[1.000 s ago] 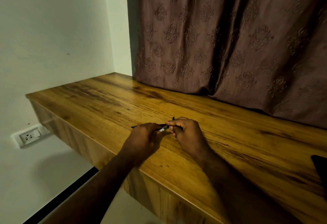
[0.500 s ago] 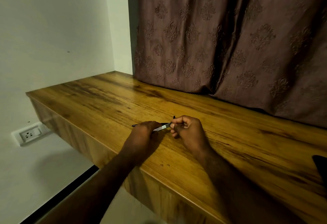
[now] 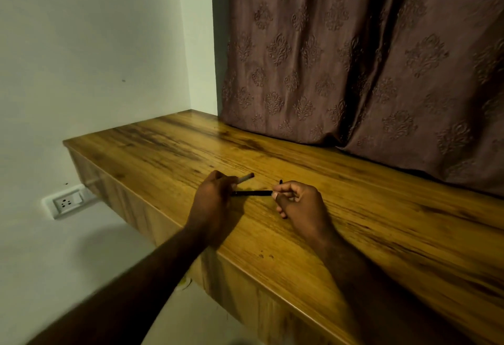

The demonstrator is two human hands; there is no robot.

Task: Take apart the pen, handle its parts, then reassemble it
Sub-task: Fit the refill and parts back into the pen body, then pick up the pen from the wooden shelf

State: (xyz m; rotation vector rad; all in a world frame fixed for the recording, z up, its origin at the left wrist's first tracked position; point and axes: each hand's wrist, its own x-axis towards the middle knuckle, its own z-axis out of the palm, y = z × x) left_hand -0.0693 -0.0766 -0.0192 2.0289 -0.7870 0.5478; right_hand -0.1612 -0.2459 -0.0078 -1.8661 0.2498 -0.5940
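- Curled tight round a pale pen piece there, the left hand, with the pale end poking out up and to the right past the knuckles.
- Over at the right hand: fingers bent in, thumb and forefinger pinching the right end of a slim black pen piece.
- Running almost level between the two hands, that black pen piece, with its left end tucked in under the left hand. Cannot tell whether it is gripped there or only touching.
- Clearly apart, pale piece and black piece, with the pale one farther back and tilted, the black one nearer and flat.
- Sticking up just behind the right knuckles, a small black tip. Too small to tell which part.
- Both hands low over the wooden surface, close to its front edge, forearms reaching in from below. Cannot tell whether the black piece touches the wood.
- Hanging behind, down to the back of the surface, a brown patterned curtain.
- Off to the left, a pale wall, with a white socket set lower than the surface top.
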